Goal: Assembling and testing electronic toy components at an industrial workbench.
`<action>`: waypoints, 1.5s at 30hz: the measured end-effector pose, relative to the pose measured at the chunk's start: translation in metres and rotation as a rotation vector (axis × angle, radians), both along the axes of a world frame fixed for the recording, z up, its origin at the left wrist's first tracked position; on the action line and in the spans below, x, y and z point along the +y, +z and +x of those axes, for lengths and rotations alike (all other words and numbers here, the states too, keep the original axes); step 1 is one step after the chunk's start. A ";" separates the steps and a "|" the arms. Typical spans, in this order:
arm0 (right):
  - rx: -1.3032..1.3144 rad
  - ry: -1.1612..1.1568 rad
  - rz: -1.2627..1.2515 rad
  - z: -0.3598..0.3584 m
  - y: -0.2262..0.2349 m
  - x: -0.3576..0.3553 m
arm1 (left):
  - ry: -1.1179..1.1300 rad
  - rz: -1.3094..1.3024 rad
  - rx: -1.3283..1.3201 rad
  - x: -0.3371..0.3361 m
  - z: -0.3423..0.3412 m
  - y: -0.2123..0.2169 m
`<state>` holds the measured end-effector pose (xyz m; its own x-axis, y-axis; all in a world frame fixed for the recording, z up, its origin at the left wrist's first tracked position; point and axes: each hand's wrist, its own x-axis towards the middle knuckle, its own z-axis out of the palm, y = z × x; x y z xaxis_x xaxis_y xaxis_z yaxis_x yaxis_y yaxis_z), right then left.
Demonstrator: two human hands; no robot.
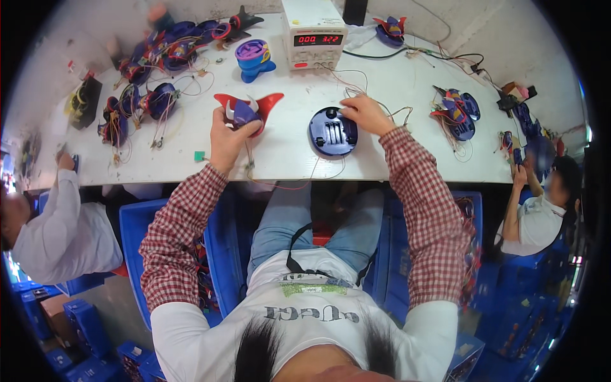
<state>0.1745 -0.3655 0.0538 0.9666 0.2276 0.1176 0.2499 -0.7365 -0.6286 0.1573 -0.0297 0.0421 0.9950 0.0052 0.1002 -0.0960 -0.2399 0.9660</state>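
Observation:
My left hand (229, 137) is closed around a purple toy figure part (244, 113) with a red winged collar and pale horn-like pieces. Thin wires (249, 167) hang from it and loop along the table's front edge toward a round dark blue toy base (333, 131). That base lies on the table with a slotted compartment facing up. At its upper right edge is my right hand (369, 114), thumb and fingers pinched together. Thin leads pass beside these fingers; whatever they grip is too small to make out.
A white power supply (316, 38) with a red display stands behind the base, beside a blue and purple round toy piece (253, 58). Wired toy parts lie left (153, 102) and right (457, 113). Co-workers sit at left (63, 223) and right (538, 213). Blue bins (143, 216) flank my legs.

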 end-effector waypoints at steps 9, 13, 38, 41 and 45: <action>-0.371 -0.452 0.079 -0.106 0.017 -0.049 | 0.251 0.179 0.022 -0.003 0.031 -0.026; -0.249 -0.545 0.160 -0.099 -0.008 -0.074 | 0.103 0.034 0.046 -0.003 0.020 -0.006; -0.461 -0.127 0.123 -0.062 -0.013 0.049 | -0.296 0.627 -0.128 -0.123 0.008 -0.021; -0.502 -0.136 0.069 -0.065 -0.020 0.053 | -0.286 0.613 -0.132 -0.125 0.006 -0.021; -0.456 -0.134 0.030 -0.066 -0.018 0.054 | -0.271 0.578 -0.139 -0.127 0.006 -0.025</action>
<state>0.1080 -0.3111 0.0354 0.8357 0.0941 0.5411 0.4091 -0.7641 -0.4989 0.1635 -0.1565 0.0171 0.9311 -0.3372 0.1390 -0.3405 -0.6669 0.6628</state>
